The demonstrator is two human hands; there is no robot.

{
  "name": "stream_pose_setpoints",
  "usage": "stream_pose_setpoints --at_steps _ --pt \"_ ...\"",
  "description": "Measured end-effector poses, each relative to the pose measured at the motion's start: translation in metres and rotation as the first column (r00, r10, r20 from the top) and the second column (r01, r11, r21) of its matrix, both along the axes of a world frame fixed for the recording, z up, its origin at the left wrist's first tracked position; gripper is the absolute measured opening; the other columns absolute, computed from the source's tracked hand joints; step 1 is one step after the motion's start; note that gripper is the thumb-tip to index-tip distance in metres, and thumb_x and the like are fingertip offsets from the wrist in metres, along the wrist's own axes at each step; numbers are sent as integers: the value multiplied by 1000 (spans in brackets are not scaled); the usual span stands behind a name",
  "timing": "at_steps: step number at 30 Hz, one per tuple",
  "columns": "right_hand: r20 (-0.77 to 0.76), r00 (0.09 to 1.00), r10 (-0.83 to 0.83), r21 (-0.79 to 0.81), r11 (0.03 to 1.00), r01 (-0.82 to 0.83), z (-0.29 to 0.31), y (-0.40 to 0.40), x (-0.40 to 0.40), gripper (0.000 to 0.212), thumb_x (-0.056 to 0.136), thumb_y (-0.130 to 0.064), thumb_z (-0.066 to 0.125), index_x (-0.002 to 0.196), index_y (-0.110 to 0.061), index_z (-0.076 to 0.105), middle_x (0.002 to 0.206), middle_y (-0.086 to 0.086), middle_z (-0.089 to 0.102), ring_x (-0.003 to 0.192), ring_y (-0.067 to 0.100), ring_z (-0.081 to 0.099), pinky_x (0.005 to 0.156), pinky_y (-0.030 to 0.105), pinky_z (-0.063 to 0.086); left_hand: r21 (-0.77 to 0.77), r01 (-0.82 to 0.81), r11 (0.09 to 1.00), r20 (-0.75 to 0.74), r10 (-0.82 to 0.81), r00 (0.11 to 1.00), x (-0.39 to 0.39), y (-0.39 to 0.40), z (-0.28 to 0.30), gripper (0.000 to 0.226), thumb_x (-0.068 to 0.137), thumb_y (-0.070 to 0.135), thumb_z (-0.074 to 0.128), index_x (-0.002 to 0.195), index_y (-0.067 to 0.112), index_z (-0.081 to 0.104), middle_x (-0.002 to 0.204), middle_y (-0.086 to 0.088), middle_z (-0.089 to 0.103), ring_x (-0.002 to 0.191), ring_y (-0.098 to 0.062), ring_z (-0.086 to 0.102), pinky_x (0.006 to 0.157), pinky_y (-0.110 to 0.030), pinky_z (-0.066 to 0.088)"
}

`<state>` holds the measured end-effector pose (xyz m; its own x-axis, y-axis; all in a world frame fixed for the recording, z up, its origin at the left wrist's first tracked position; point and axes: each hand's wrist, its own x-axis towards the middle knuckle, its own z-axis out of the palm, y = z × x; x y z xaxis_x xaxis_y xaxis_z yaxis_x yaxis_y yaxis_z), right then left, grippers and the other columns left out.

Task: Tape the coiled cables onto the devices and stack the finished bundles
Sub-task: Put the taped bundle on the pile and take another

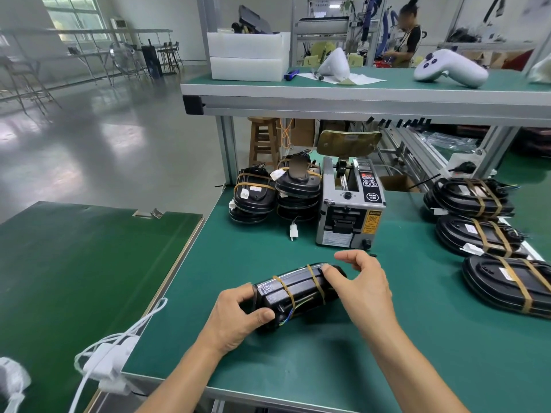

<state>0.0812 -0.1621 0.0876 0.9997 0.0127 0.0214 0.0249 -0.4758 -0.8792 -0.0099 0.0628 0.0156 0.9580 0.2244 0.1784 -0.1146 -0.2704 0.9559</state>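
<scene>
Both hands [238,311] [362,281] grip a twice-taped bundle [293,293] on the bench [298,368], seemingly ready to join the finished stacks [277,193].

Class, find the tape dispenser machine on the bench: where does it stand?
In the head view, the tape dispenser machine stands mid-bench, right of the stacked bundles and behind the held bundle.
</scene>
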Motion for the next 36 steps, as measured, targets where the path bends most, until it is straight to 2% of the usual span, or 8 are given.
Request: stream_pose_setpoints --at_steps 2,4,10,15,21,26,31,36 --pt "-68 995 69 150 987 -58 -6 0 2 19 88 -34 78 105 -37 71 119 -15 68 118 9 59 109 40 43 0 3 1000 -1 -3 1000 0 0 0 96 62 96 73 115 17 84 112 -11 82 117 -39 73 102 -56 56" --pt "-100 989 110 318 945 -73 -11 0 4 17 89 -24 79 103 -32 76 107 -13 76 108 9 68 95 27 50 0 5 1000 -3 -5 1000 0 -1 0 94 63 96 72 116 19 84 113 -5 83 118 -33 75 104 -52 57" --pt "-131 979 158 445 892 -84 -19 -2 13 15 92 -13 77 100 -26 81 93 -12 80 78 -10 66 67 2 45 8 2 1000 -4 -2 1000 1 0 -2 90 65 95 72 116 23 84 113 0 83 117 -28 76 104 -49 58" --pt "-153 972 180 487 869 -84 -19 -5 17 9 92 -19 78 98 -23 81 89 -11 80 74 -9 66 66 4 45 -7 1 1000 1 -1 1000 1 0 -3 90 65 94 74 116 20 85 114 -7 82 118 -36 74 103 -55 57" --pt "-105 980 167 474 875 -98 -23 -1 15 12 88 -23 83 99 -22 80 83 -14 78 71 -8 65 65 5 45 -1 14 1000 -11 -14 1000 1 0 -1 90 66 93 74 119 21 84 116 -2 83 118 -28 76 105 -52 57" --pt "-55 988 144 417 903 -108 -28 -1 10 17 85 -31 85 99 -26 77 89 -13 78 81 0 70 75 20 48 6 18 1000 -6 -18 1000 2 1 -3 90 66 93 74 118 21 84 115 -4 83 117 -29 76 104 -53 57" --pt "-49 976 213 361 915 -182 -28 -4 8 49 65 -62 87 102 -30 76 96 -16 77 89 0 71 78 16 51 9 19 1000 4 -19 1000 1 1 -3 90 66 93 74 118 21 84 114 -7 82 117 -33 76 103 -54 57" --pt "-132 961 244 488 860 -151 -21 -14 19 23 97 -49 66 94 -34 83 98 -12 80 93 -3 70 83 18 45 -3 20 1000 -5 -20 1000 1 1 -2 94 64 94 74 118 18 84 116 -12 81 120 -39 73 104 -58 55"
